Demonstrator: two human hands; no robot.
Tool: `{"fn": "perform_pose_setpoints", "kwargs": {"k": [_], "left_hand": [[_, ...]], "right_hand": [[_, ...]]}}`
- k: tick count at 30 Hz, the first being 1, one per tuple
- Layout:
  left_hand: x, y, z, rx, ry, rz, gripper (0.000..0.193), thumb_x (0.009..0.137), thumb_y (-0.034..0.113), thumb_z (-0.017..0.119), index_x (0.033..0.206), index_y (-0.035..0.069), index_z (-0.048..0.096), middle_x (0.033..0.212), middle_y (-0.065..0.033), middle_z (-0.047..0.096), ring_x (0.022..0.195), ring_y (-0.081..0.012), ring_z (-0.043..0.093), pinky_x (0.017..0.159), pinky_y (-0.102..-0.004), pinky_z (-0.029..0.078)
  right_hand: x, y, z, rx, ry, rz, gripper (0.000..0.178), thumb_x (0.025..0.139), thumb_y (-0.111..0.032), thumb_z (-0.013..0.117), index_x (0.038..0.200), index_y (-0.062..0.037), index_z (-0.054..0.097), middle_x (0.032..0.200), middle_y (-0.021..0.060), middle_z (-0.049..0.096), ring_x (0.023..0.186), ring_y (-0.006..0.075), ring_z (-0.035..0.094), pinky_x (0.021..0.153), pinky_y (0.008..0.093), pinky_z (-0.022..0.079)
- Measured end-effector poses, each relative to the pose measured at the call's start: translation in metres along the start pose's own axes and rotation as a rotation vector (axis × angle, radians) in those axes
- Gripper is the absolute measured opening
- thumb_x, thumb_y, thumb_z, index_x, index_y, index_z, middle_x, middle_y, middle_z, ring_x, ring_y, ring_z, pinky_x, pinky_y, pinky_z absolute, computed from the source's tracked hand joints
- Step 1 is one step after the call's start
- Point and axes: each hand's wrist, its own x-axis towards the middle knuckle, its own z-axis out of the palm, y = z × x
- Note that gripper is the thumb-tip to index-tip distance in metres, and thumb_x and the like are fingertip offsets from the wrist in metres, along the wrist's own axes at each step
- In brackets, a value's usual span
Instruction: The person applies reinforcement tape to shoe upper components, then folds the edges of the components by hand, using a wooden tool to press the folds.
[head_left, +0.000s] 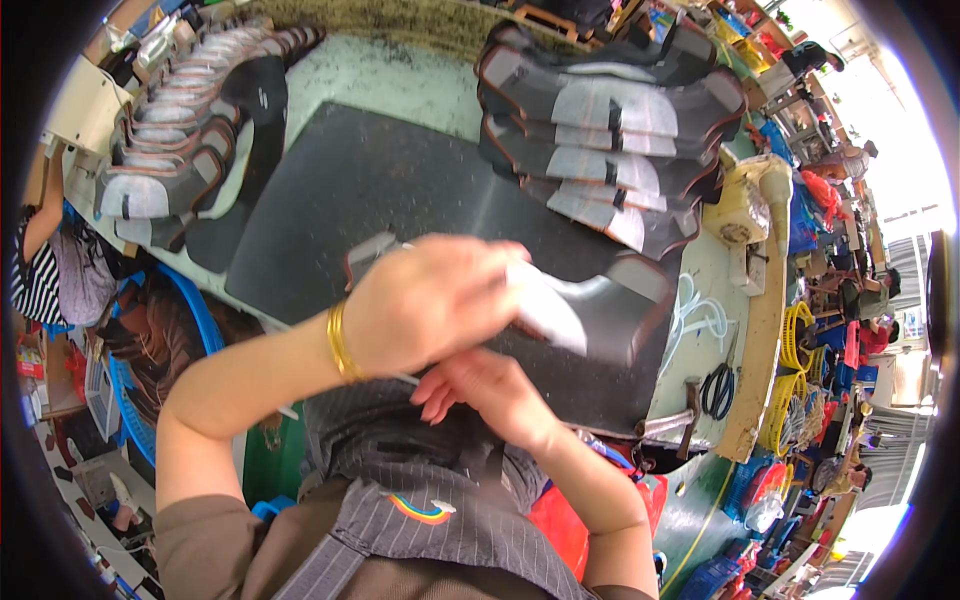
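My left hand (430,300), with gold bangles at the wrist, is over a dark shoe upper (640,285) with whitish lining and brownish edges. Motion smears its fingers, and what they may hold is hidden. A blurred white part (553,312) of the upper shows beside the fingertips. Closer to my body, below the left hand, is my right hand (490,395), its fingers curled in; whatever they grip is not visible. A thin pale strip (405,378) shows by its fingertips. Underneath the upper lies a black work mat (330,190).
Overlapping shoe uppers (610,110) are stacked at the far right, and another row (165,130) fans out at the left. A hammer (690,420), black cable coil (717,390) and white cord (690,310) lie near the right edge. A blue basket (205,310) stands left; co-workers sit beyond.
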Motion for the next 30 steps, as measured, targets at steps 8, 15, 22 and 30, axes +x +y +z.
{"fn": "perform_pose_setpoints", "kwargs": {"k": [8, 15, 22, 30], "left_hand": [[-0.09, 0.021, 0.029, 0.085, -0.113, 0.085, 0.026, 0.069, 0.012, 0.069, 0.094, 0.006, 0.071, 0.096, -0.0047, 0.063, 0.093, -0.0228, 0.064, 0.083, -0.0361, 0.058], [-0.076, 0.038, 0.038, -0.083, -0.228, -0.342, 0.015, 0.078, 0.012, 0.06, 0.092, 0.009, 0.064, 0.079, -0.0046, 0.061, 0.078, -0.0229, 0.061, 0.068, -0.0356, 0.05], [-0.029, 0.0, 0.007, 0.278, -0.307, 0.175, 0.035, 0.082, 0.021, 0.06, 0.114, 0.006, 0.063, 0.108, -0.0066, 0.064, 0.116, -0.0234, 0.055, 0.111, -0.0462, 0.036], [-0.039, 0.006, 0.012, 0.401, -0.616, 0.117, 0.014, 0.07, 0.018, 0.062, 0.073, 0.005, 0.068, 0.072, -0.0016, 0.065, 0.072, -0.0161, 0.057, 0.076, -0.0295, 0.041]], "right_hand": [[0.044, -0.077, -0.039, -0.517, 0.06, 0.391, 0.04, 0.089, -0.023, 0.07, 0.118, 0.0033, 0.062, 0.112, 0.0141, 0.068, 0.106, 0.0208, 0.064, 0.086, 0.0327, 0.052], [0.044, -0.06, -0.007, -2.121, -0.151, 0.183, 0.042, 0.066, -0.017, 0.08, 0.098, 0.0032, 0.063, 0.096, 0.0167, 0.064, 0.093, 0.0285, 0.066, 0.072, 0.0341, 0.057], [0.011, -0.002, -0.002, -2.411, 0.16, -0.052, 0.023, 0.067, -0.015, 0.069, 0.086, -0.0014, 0.067, 0.087, 0.0111, 0.059, 0.087, 0.0252, 0.058, 0.068, 0.0325, 0.052], [-0.005, 0.006, -0.006, -1.9, 0.486, -0.263, 0.052, 0.065, 0.0, 0.062, 0.117, 0.0069, 0.061, 0.11, 0.0163, 0.058, 0.1, 0.0298, 0.058, 0.085, 0.0377, 0.052]]}}
